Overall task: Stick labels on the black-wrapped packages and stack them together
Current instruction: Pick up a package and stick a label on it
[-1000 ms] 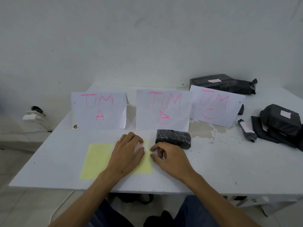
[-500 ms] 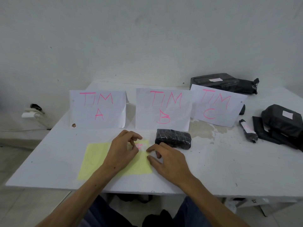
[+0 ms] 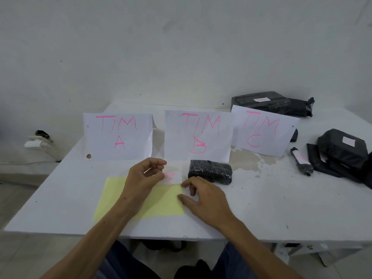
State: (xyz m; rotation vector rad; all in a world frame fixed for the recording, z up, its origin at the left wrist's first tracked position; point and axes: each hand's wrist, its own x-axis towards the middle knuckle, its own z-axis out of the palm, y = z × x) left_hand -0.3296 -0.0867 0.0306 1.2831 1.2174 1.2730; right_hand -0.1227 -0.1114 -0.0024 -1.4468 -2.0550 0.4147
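package (image 3: pixel 210 171) long axis left-right, flat | left hand (image 3: pixel 144 179) pinches label (image 3: pixel 172 176) | right hand (image 3: pixel 203 198) relaxed on yellow sheet (image 3: pixel 161 202)

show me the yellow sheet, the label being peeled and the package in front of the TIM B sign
yellow sheet (image 3: pixel 161 204): head view, bare middle.
label (image 3: pixel 172 176): head view, pink writing.
package (image 3: pixel 210 171): head view, top face.

Label (image 3: pixel 173 176): small white sticker w/ pink marks, partly lifted off yellow backing sheet (image 3: pixel 161 202), which lies flat near front table edge. Unlabelled pkg (image 3: pixel 210 171): small black-wrapped block, flat, just right of label. Labelled pkgs: long one (image 3: pixel 273 102) at back right, white sticker on top; bulky one (image 3: pixel 342 148) far right, sticker on top; small roll (image 3: pixel 301 161) beside it, white band.
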